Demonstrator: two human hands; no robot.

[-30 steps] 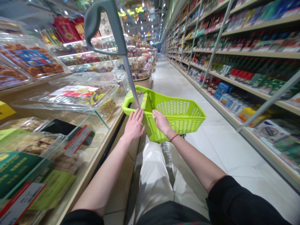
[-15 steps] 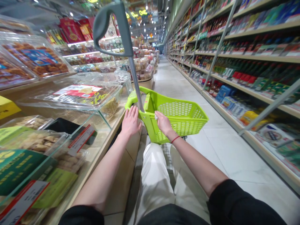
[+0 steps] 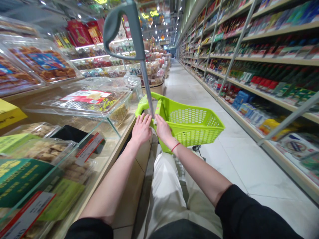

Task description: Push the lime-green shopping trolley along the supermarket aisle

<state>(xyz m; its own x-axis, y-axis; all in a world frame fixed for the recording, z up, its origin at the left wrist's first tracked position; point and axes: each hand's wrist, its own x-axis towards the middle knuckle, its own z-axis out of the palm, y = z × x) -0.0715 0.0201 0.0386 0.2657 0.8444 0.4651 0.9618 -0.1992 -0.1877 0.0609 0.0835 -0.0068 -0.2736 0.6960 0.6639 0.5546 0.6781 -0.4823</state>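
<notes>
A bright green, empty plastic shopping basket (image 3: 196, 117) with perforated sides stands on the floor in front of my legs. A metal pole (image 3: 146, 83) rises from its rear end to a grey loop handle (image 3: 139, 36). My left hand (image 3: 141, 128) lies flat, fingers stretched, over the rear rim left of the pole. Just right of the pole's foot, my right hand (image 3: 163, 127) has its fingers closed at the rim. Whatever is between those fingers is hidden. A red cord circles my right wrist.
Along my left runs a glass-edged display (image 3: 109, 127) with clear-boxed snacks and price tags. Tall shelves (image 3: 264, 59) of bottles and packets line the right side. A tiled aisle (image 3: 179, 78) stretches ahead between them.
My right hand has moved left along the basket's rim toward the pole and my left hand. The small whitish thing at its fingertips no longer shows clearly. My left hand stays in place.
</notes>
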